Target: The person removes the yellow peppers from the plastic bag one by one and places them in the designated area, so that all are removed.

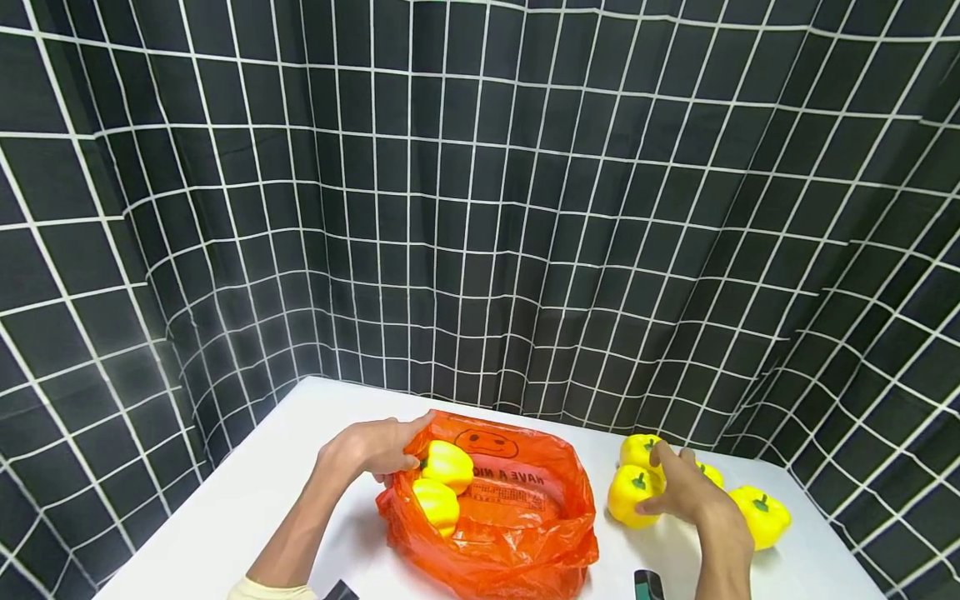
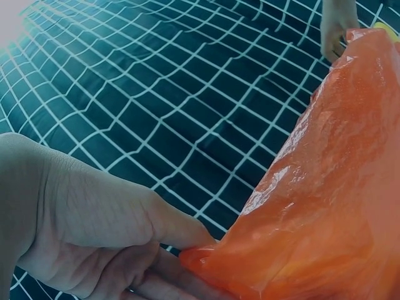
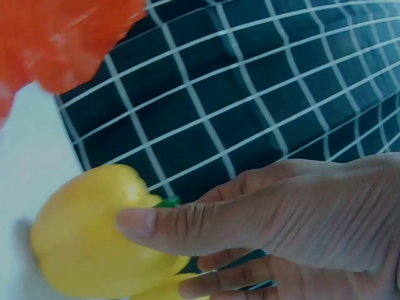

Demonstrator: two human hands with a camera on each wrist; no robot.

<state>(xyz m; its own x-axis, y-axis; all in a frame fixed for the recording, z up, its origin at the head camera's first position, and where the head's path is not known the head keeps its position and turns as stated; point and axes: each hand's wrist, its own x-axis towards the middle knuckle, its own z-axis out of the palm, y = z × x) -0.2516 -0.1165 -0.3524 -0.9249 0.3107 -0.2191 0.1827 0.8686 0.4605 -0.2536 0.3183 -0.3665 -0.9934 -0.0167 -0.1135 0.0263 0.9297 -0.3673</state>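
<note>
An orange plastic bag (image 1: 517,525) lies with its mouth spread wide, and two yellow bell peppers (image 1: 447,465) are inside at its left. My left hand (image 1: 378,446) pinches the bag's left rim between thumb and fingers; the left wrist view shows the film (image 2: 300,219) drawn up from that pinch. Over on the right, my right hand (image 1: 686,487) hovers among several yellow bell peppers (image 1: 628,498), fingers parted. In the right wrist view its thumb (image 3: 169,224) overlaps one pepper (image 3: 87,234) near the green stem; whether it touches cannot be told.
Another yellow pepper (image 1: 761,518) sits at the right, beyond my right wrist. A white table (image 1: 330,417) carries everything, with a dark grid-patterned curtain (image 1: 480,208) behind it. Small dark objects, one with a teal face (image 1: 648,585), show at the bottom edge.
</note>
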